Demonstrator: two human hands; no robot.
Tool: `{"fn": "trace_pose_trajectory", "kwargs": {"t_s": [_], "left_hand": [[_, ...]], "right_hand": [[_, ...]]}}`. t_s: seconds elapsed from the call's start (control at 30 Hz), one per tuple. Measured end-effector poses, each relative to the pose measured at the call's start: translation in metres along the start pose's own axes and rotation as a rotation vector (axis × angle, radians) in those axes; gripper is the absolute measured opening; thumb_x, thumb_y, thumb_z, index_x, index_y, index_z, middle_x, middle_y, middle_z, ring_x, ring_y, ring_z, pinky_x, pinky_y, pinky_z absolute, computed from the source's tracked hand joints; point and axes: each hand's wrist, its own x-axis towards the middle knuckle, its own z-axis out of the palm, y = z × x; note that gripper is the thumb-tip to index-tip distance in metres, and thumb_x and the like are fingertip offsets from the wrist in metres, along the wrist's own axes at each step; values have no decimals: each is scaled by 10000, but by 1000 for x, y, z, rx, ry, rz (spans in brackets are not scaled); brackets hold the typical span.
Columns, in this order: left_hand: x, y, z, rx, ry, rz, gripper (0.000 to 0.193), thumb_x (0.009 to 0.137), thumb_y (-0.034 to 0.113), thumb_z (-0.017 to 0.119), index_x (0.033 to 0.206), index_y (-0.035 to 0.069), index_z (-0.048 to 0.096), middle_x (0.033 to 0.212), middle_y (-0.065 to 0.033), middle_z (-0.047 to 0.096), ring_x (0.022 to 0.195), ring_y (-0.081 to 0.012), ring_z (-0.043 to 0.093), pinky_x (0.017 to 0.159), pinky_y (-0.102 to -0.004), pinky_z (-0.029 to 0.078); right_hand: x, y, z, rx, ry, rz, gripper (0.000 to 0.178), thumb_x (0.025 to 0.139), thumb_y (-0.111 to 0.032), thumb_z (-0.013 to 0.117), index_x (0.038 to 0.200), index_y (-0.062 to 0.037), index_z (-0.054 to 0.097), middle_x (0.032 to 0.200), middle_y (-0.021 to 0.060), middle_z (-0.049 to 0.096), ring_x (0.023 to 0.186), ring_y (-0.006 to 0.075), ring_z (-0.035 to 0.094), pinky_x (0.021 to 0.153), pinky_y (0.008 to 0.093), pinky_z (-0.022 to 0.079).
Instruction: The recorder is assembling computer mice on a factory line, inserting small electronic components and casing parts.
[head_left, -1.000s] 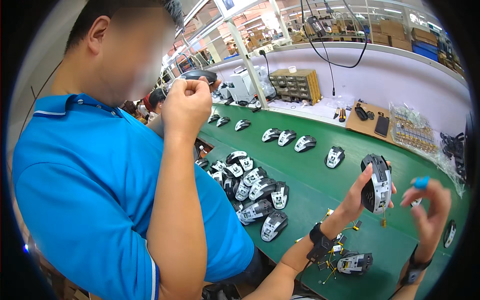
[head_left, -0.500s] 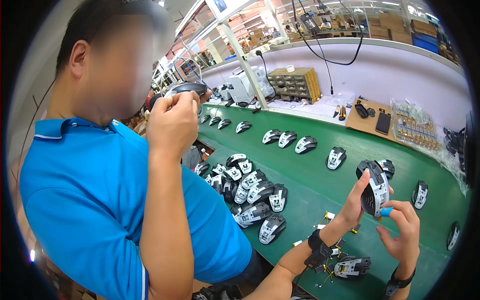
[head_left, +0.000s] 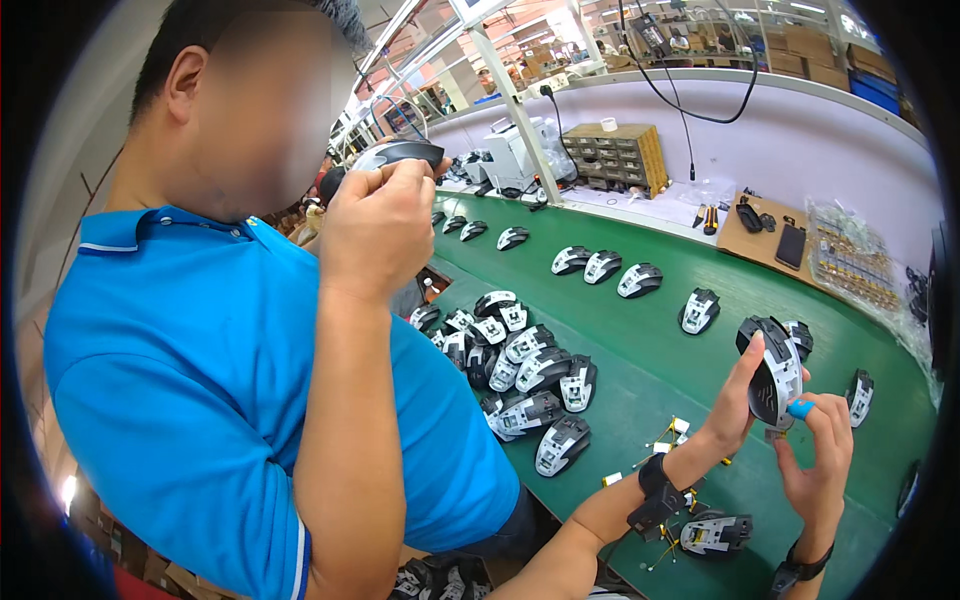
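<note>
Currently | left grip (head_left: pixel 736 404): clasps curved black-and-white plastic mouse shell (head_left: pixel 779 380), apparently steadying it | right grip (head_left: pixel 815 462): alongside, closure unclear

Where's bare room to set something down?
The green table is bare between the mouse pile and the lone mouse left of the held mouse, and between that lone mouse and the cardboard. Crowded: the pile, and around the left wristband, where small wired packs lie.

Left hand (head_left: pixel 738 402) grips the left side of the mouse shell (head_left: pixel 788 370), thumb extended upward; right hand (head_left: pixel 818 455), fingers bent, touches its lower end.
</note>
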Motion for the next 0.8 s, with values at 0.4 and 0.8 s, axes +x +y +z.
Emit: {"fn": "trace_pose_trajectory", "kwargs": {"t_s": [0.4, 0.8], "left_hand": [[-5, -2, 8, 7, 14, -106, 575, 977, 581, 372, 1096, 54, 569, 942, -74, 661, 811, -124, 652, 725, -257, 528], [0, -12, 1, 67, 50, -51, 511, 987, 533, 398, 1006, 58, 586, 892, -74, 655, 805, -130, 650, 697, -260, 521]], "right_hand": [[-6, 9, 2, -34, 42, -21, 580, 555, 89, 722, 1104, -10, 564, 904, 99, 633, 835, 303, 543, 688, 392, 445], [-11, 9, 1, -102, 16, 48, 628, 559, 73, 765, 1146, -12, 557, 856, 50, 671, 773, 227, 521, 623, 323, 435]]}}
